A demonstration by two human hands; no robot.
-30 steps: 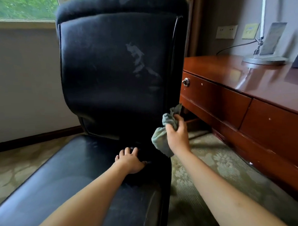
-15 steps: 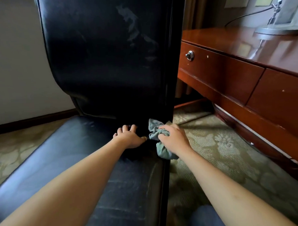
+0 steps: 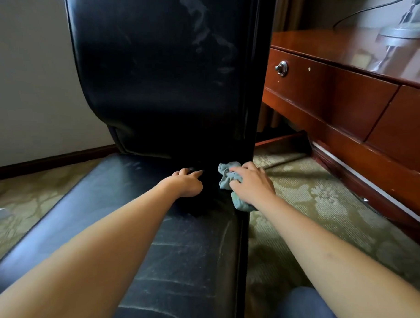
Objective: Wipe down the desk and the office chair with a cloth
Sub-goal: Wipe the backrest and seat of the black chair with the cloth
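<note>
A black leather office chair point(image 3: 159, 94) fills the middle, its tall backrest marked with pale smears and its worn seat point(image 3: 179, 250) running toward me. My right hand point(image 3: 251, 183) holds a crumpled grey-green cloth point(image 3: 227, 177) against the right rear corner of the seat, at the foot of the backrest edge. My left hand point(image 3: 187, 182) rests on the seat just left of it, fingers reaching into the dark gap under the backrest. The reddish wooden desk point(image 3: 340, 90) stands to the right.
The desk front has drawers, one with a round metal knob point(image 3: 281, 67). A lamp base point(image 3: 403, 30) and a cable sit on the desk top. Patterned green carpet point(image 3: 313, 202) lies between chair and desk. A pale wall with dark skirting runs at the left.
My right hand has brought the cloth down from the backrest's right edge to the seat's rear corner. The view has dipped and moved closer. My left hand has stayed on the seat.
</note>
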